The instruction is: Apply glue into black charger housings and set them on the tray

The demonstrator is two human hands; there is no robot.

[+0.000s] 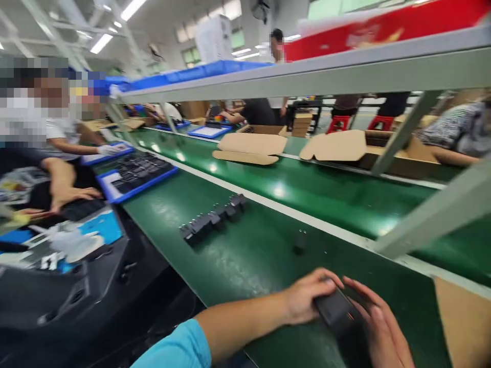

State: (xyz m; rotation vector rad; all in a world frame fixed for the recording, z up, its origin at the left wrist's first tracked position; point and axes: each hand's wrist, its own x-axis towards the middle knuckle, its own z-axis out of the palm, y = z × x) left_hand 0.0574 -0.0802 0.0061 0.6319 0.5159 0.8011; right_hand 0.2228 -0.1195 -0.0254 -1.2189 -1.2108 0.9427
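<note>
The adapter row (213,220) lies on the worktop (226,276). Behind and left of the row sits a loaded tray (149,184); well behind it, carton flaps (253,144). Right of the row stands a lone adapter (299,244); farther right and in front, a block (339,314) between left hand (305,299) and right hand (387,327).

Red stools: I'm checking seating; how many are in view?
2: a left stool beyond the raised cardboard flap, and a right stool farther right in the picture. More may be hidden.
</note>
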